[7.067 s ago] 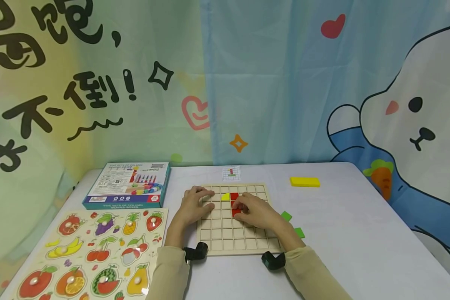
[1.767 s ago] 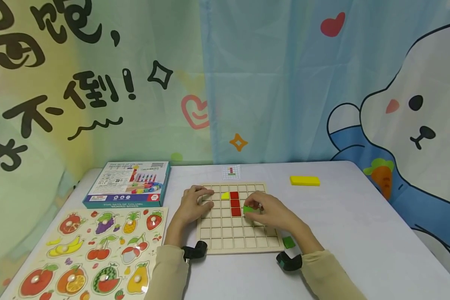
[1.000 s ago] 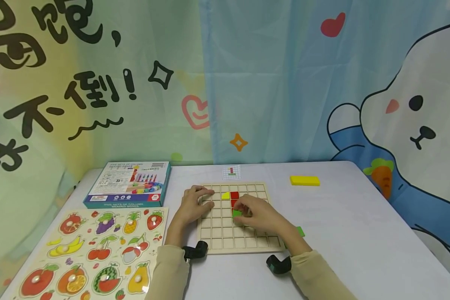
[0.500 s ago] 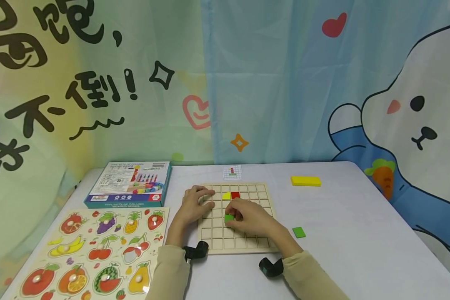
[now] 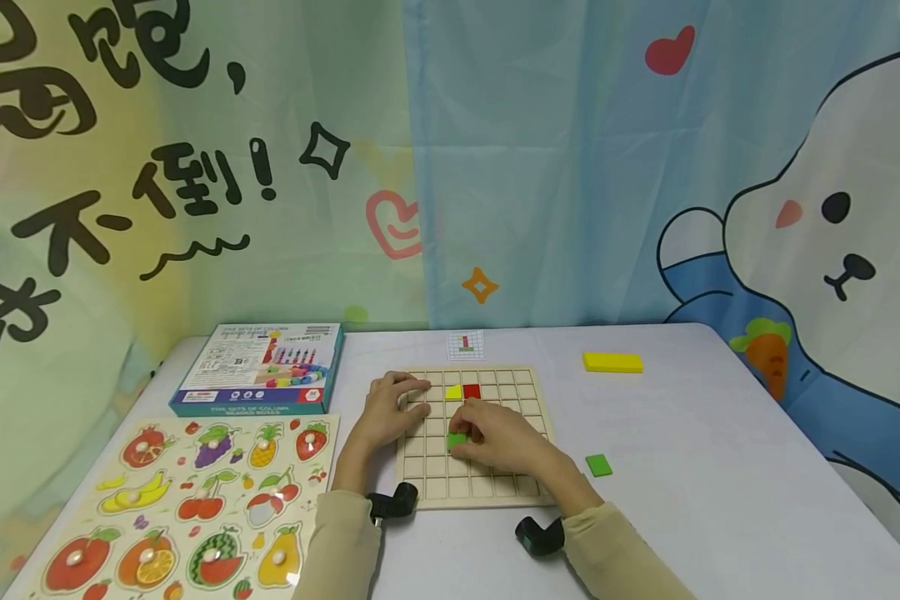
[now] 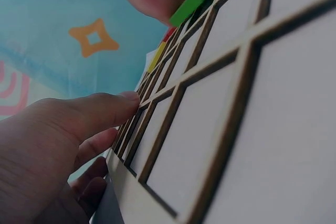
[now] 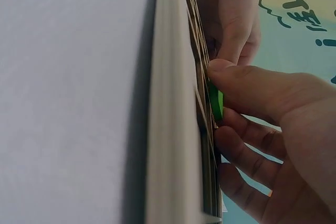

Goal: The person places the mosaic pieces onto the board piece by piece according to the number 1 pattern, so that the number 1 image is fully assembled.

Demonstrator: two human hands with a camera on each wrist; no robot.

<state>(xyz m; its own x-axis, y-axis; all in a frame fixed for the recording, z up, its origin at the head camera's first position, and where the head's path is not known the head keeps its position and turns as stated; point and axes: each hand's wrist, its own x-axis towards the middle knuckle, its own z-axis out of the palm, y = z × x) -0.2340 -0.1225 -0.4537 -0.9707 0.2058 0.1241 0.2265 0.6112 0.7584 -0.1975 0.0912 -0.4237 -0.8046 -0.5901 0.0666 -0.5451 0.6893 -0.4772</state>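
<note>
From the head camera I count one square wooden grid board (image 5: 495, 492) on the pale grey table (image 5: 705, 467). My right hand (image 5: 495, 437) sits over the board's middle, fingers curled, pinching one small green square tile (image 5: 457, 440) against a cell at about nine o'clock of the hand. My left hand (image 5: 386, 410) rests flat on the board's nine o'clock edge, fingers extended and relaxed, holding nothing. On the board I see two other pieces side by side in the second row from the far edge: one yellow quarter-round tile (image 5: 453, 392) and one red square tile (image 5: 472, 391); more may lie hidden under my right hand. Off the board, one loose green square tile (image 5: 598, 465) lies at three o'clock, one long yellow rectangular block (image 5: 612, 362) at one o'clock, one small printed pattern card (image 5: 465, 344) at twelve o'clock. At nine to ten o'clock sit one teal game box (image 5: 258, 369) and one wooden fruit puzzle board (image 5: 195, 508).

From the left wrist camera, my left fingers (image 6: 79, 116) press the board's rim, and the green tile (image 6: 191, 4) shows at twelve o'clock under the other hand's fingertips.

From the right wrist camera, my thumb and fingers (image 7: 247, 87) clamp the green tile (image 7: 215, 103) on edge against the board's surface (image 7: 173, 129).
</note>
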